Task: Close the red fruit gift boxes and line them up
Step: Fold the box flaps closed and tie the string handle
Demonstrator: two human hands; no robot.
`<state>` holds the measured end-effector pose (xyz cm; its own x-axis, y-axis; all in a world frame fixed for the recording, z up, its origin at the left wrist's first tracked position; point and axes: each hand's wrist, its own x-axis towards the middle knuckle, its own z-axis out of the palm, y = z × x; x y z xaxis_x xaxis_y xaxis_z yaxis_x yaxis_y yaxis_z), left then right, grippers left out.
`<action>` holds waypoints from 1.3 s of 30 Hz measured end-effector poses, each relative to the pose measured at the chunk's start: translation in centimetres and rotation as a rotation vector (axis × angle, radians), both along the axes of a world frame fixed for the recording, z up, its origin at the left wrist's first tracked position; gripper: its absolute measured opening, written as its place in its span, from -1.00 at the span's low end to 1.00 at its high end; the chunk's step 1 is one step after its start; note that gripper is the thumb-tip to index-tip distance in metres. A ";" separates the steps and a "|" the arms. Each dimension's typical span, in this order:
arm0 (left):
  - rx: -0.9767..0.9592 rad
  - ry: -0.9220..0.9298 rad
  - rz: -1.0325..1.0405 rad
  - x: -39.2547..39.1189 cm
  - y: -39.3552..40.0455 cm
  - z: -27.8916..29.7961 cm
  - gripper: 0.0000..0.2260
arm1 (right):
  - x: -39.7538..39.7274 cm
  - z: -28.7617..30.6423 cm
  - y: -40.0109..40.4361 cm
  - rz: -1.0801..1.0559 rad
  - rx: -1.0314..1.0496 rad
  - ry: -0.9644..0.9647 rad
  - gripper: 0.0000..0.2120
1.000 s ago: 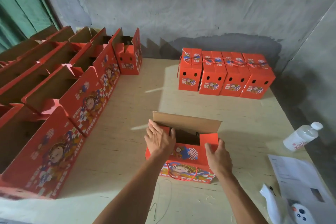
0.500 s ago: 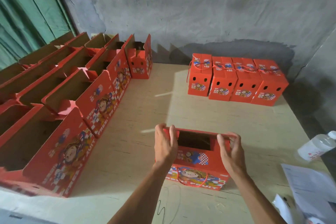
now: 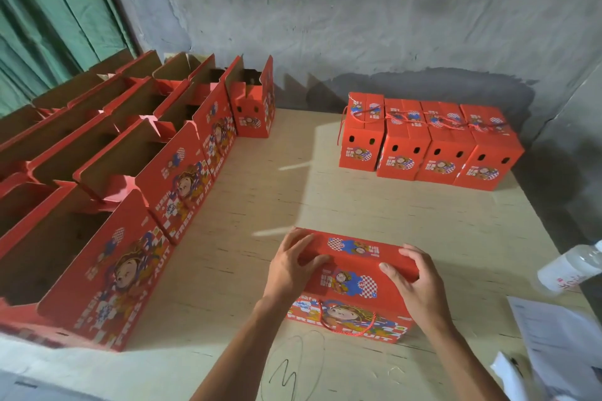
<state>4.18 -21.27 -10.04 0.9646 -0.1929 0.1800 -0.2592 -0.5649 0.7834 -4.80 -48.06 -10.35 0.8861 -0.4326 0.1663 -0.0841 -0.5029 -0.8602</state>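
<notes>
A red cardboard fruit gift box (image 3: pixel 353 283) printed with a cartoon face stands on the pale plywood table (image 3: pixel 358 198) near its front edge, top flaps folded down. The left hand (image 3: pixel 293 265) rests on its left end, fingers spread and lightly bent over the top flap; the right hand (image 3: pixel 413 282) curls round the right end. A red cord handle (image 3: pixel 347 322) hangs on the box's front. At the far right, 4 closed red boxes (image 3: pixel 430 143) stand touching in a row. Open red boxes (image 3: pixel 130 172) line the left side.
</notes>
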 end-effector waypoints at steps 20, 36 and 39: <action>0.076 -0.067 0.082 -0.3 0.1 0.0 -0.67 | -0.6 -0.2 0.5 -0.014 -0.276 -0.006 -0.38; 0.042 -0.172 0.159 -1.2 0.8 -0.7 -0.79 | -0.5 -0.8 0.4 -0.035 -0.274 -0.004 -0.41; 0.163 -0.258 0.155 -1.4 0.7 -0.8 -0.82 | -0.5 -1.0 0.4 -0.011 -0.344 -0.015 -0.47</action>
<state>2.75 -20.56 -10.89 0.9112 -0.0940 0.4012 -0.3387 -0.7253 0.5993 -5.27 -47.68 -11.35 0.8779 -0.3586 0.3173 -0.0794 -0.7626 -0.6420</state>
